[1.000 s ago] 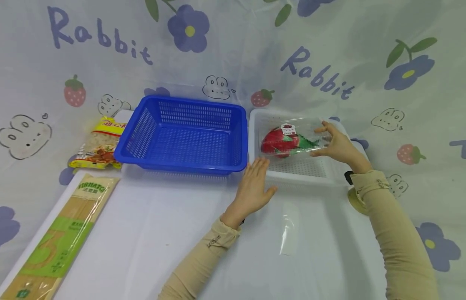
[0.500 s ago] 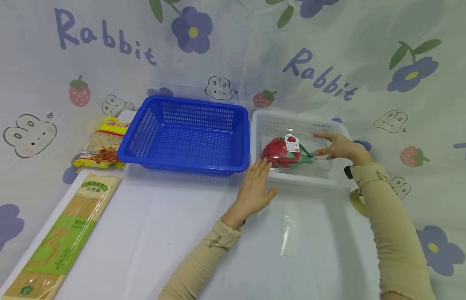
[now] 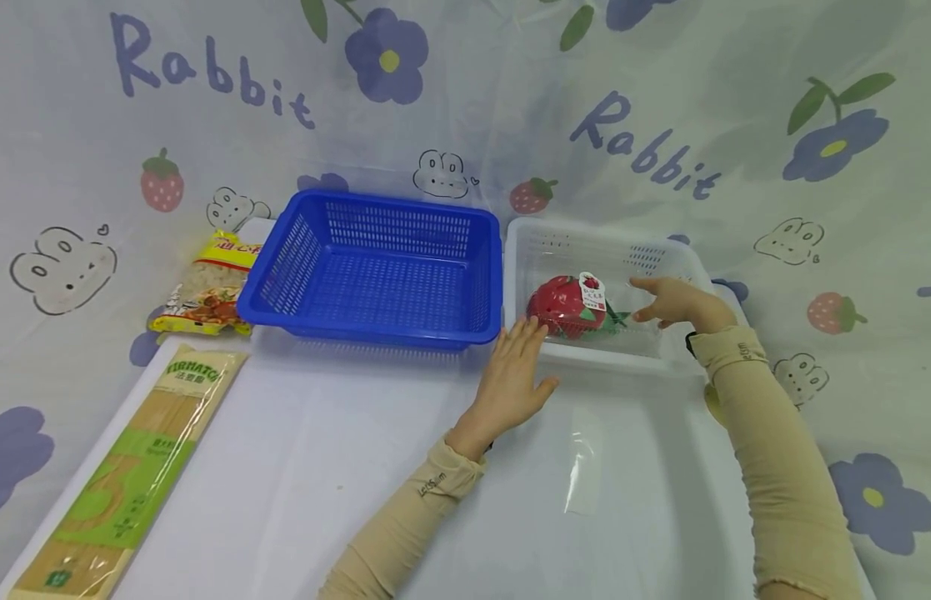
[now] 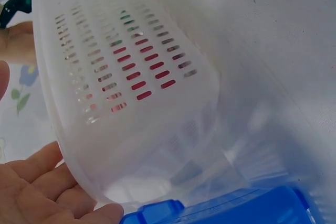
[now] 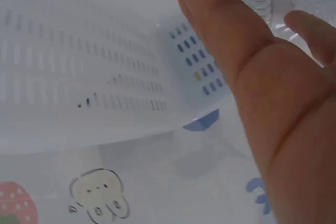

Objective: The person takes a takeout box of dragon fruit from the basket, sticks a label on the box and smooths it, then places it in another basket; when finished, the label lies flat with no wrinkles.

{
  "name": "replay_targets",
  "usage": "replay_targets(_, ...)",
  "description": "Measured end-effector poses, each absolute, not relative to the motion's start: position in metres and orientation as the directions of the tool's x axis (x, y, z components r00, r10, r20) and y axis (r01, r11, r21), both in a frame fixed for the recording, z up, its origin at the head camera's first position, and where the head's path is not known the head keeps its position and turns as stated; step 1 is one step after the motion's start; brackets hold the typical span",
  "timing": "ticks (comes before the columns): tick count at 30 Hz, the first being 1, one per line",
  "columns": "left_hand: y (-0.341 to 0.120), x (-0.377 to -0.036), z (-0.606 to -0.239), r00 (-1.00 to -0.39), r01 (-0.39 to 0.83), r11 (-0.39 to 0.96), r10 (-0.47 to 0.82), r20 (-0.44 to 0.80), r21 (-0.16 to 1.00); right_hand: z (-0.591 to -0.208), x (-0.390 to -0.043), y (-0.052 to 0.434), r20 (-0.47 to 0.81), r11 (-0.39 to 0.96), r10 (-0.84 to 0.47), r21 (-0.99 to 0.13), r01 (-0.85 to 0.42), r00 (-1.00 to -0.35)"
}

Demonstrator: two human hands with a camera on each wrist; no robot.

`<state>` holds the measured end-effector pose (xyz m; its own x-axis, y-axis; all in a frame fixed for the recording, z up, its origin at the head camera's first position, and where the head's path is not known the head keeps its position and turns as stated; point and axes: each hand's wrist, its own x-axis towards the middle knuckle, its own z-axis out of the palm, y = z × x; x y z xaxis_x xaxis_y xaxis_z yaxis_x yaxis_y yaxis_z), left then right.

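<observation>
Inside the white basket [image 3: 663,354], right of the blue basket [image 3: 375,271], sits a clear clamshell with a red dragon fruit [image 3: 566,307], labelled tag on top. Right hand [image 3: 678,302] is over the white basket's right half, fingers loosely extended, fingertips touching the clamshell's right end, not clearly wrapped round it; looks like it is steadying or setting the pack on the basket floor. Left hand [image 3: 513,379] rests flat with straight fingers against the white basket's near-left corner, holding nothing, likely bracing the basket so it doesn't slide; left wrist view shows the palm [image 4: 42,192] against the slotted wall [image 4: 131,72], red fruit showing through the slots. Blue basket touches the white one's left wall. Left of the blue basket: a yellow noodle packet [image 3: 210,287], and nearer the person a long spaghetti pack [image 3: 131,475] on the white table [image 3: 322,467].
</observation>
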<state>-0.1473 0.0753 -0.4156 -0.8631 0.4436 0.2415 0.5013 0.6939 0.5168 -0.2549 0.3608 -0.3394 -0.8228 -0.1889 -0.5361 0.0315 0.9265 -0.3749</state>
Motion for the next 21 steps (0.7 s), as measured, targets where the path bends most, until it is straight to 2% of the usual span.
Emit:
replay_targets(6, 0.075, -0.147, -0.415, -0.866, 0.496, 0.697, 0.443, 0.233, 0.518, -0.34, -0.246, 0.336, -0.466, 0.985, -0.144, -0.155, -0.079, -0.873)
replay_targets(9, 0.075, -0.146, -0.414, -0.866, 0.497, 0.701, 0.442, 0.234, 0.511, -0.343, -0.242, 0.327, -0.425, 0.99, -0.143, -0.081, -0.119, -0.894)
replay_targets(17, 0.076, -0.146, -0.413, -0.862, 0.502, 0.708, 0.459, 0.216, 0.497, -0.345, -0.226, 0.322, -0.4, 0.993, -0.114, -0.078, -0.09, -0.909)
replay_targets(21, 0.074, -0.145, -0.408, -0.866, 0.494, 0.737, 0.467, 0.18, 0.462, -0.339, -0.212, 0.321, -0.374, 0.989, -0.145, -0.081, -0.124, -0.916)
